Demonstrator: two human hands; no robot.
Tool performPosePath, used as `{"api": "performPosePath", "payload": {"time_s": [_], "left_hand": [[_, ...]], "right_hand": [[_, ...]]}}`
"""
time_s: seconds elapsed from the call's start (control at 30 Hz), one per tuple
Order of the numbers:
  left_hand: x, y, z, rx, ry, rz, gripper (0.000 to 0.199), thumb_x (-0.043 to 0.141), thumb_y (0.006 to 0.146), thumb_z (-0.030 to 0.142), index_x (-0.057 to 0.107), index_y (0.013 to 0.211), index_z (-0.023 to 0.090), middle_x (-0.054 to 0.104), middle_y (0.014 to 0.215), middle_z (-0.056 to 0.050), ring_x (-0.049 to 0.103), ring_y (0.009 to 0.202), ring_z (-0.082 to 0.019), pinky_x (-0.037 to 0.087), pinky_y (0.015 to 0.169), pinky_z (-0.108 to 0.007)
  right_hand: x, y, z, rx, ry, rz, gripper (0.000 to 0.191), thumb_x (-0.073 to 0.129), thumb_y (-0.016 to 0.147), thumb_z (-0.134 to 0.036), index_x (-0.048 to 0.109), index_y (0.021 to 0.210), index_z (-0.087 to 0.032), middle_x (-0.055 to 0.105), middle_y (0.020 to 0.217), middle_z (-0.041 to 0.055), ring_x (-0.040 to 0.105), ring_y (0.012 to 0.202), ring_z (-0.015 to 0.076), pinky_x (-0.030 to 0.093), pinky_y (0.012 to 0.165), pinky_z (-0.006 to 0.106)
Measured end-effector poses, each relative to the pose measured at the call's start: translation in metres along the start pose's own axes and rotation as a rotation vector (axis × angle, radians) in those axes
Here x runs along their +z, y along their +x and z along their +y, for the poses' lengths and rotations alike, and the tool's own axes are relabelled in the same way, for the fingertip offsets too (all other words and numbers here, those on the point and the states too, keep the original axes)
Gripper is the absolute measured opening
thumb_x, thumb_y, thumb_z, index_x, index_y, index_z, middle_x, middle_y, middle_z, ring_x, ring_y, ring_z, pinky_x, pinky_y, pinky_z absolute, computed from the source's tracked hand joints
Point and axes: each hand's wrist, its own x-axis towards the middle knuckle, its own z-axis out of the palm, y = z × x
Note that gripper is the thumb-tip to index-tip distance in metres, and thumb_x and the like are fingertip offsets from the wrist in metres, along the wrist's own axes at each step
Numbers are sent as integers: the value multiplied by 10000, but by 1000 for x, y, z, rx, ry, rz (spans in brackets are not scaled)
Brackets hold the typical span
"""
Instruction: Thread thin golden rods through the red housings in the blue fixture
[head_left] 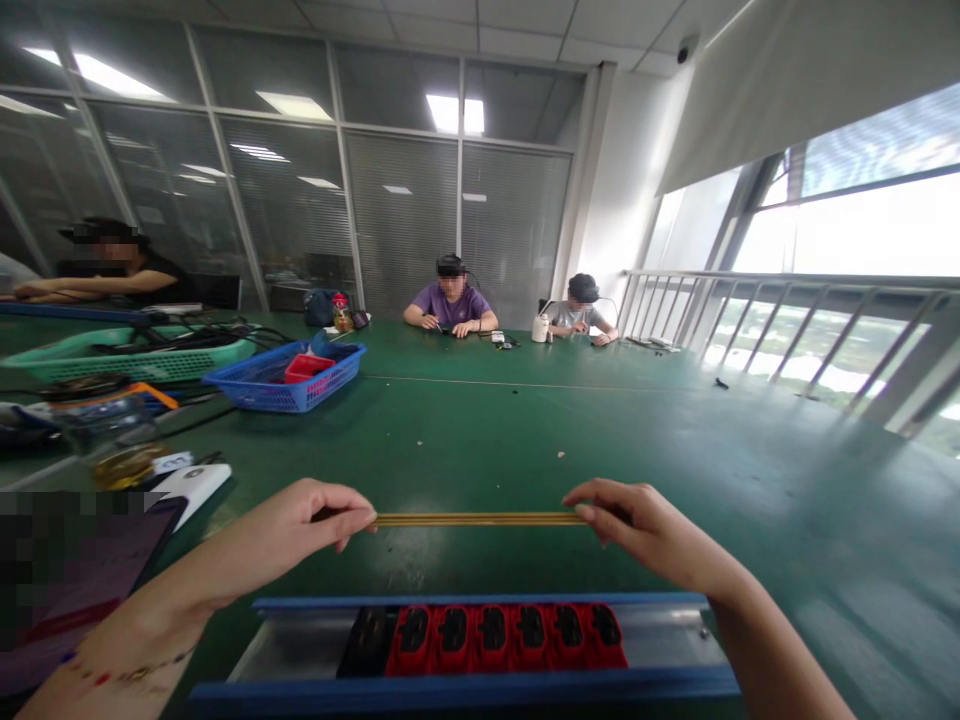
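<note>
Thin brass-coloured strips [480, 519], lying side by side, stretch level between my two hands above the green table. My left hand [322, 518] pinches their left end between thumb and fingers. At the right end, my right hand [630, 515] grips them the same way. Below, close to me, lies a long power strip housing [300, 645] with blue edges and a silvery channel. Inside it sits a row of several red socket modules [491, 640] with black faces, and a black module [367, 640] at the left end of the row.
On the left are a blue basket [300, 395] with a red box [309, 368], a green basket [135, 368] of dark cables, a jar [112, 430] and a white device [199, 490]. Two people [450, 300] sit across the green table [480, 430]; another [127, 270] sits far left.
</note>
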Motion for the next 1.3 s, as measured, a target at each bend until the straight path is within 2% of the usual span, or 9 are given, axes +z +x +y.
{"api": "performPosePath", "payload": {"time_s": [0.1, 0.17, 0.33, 0.43, 0.5, 0.67, 0.87, 1.03, 1.3], "left_hand": [[3, -5, 5, 24, -52, -80, 383, 407, 770, 518, 613, 800, 196, 547, 632, 19, 506, 630, -135, 375, 575, -203], [4, -7, 9, 11, -65, -113, 375, 409, 773, 519, 588, 887, 209, 540, 637, 25, 501, 623, -131, 370, 557, -197], [6, -14, 11, 31, -68, -295, 341, 395, 790, 494, 577, 783, 205, 537, 614, 33, 488, 572, -108, 358, 524, -181], [10, -18, 6, -6, -103, -453, 292, 395, 794, 462, 554, 849, 224, 572, 644, 34, 505, 530, -104, 360, 480, -177], [13, -21, 2, -24, -108, -501, 248, 406, 792, 432, 533, 895, 245, 591, 673, 37, 535, 537, -110, 377, 485, -179], [16, -23, -4, -33, -31, -469, 227, 469, 754, 399, 522, 937, 275, 585, 724, 48, 573, 549, -113, 398, 532, -194], [22, -21, -1, -78, 39, -470, 228, 502, 719, 381, 519, 913, 263, 560, 802, 45, 599, 564, -113, 409, 553, -203], [23, -22, 3, -56, 55, -484, 193, 479, 727, 361, 508, 881, 249, 547, 801, 45, 599, 573, -107, 414, 553, -199], [21, -22, -1, -46, 89, -450, 203, 495, 721, 372, 521, 887, 258, 574, 806, 47, 585, 601, -103, 405, 553, -185]], "right_hand": [[0, 0, 1, 30, -9, 65, 343, 354, 863, -443, 592, 907, -201, 581, 692, 5, 501, 596, 123, 373, 530, 223], [-1, 0, 2, 27, -34, 35, 350, 369, 853, -454, 607, 845, -197, 588, 702, 7, 497, 610, 125, 377, 540, 222], [-6, -8, 4, -28, -51, -255, 324, 373, 858, -410, 615, 827, -196, 585, 649, 0, 491, 561, 112, 363, 507, 206], [-5, -14, 5, 34, -21, -437, 298, 383, 851, -394, 605, 856, -195, 598, 619, 2, 506, 495, 105, 347, 448, 195], [-1, -17, 5, 94, -26, -483, 276, 427, 823, -414, 589, 902, -205, 611, 614, 2, 516, 467, 109, 326, 414, 195], [13, -18, 7, 98, -198, -378, 376, 586, 680, -489, 584, 967, -245, 647, 697, 23, 573, 593, 173, 287, 431, 226], [21, -16, 7, 149, -333, -404, 381, 615, 628, -487, 624, 916, -239, 658, 735, 41, 587, 619, 196, 259, 428, 234], [21, -15, 6, 158, -425, -409, 393, 608, 616, -485, 626, 909, -224, 657, 756, 33, 593, 654, 198, 262, 445, 224], [23, -13, 9, 145, -432, -446, 403, 603, 598, -506, 624, 877, -216, 667, 761, 25, 594, 670, 198, 273, 452, 221]]}}
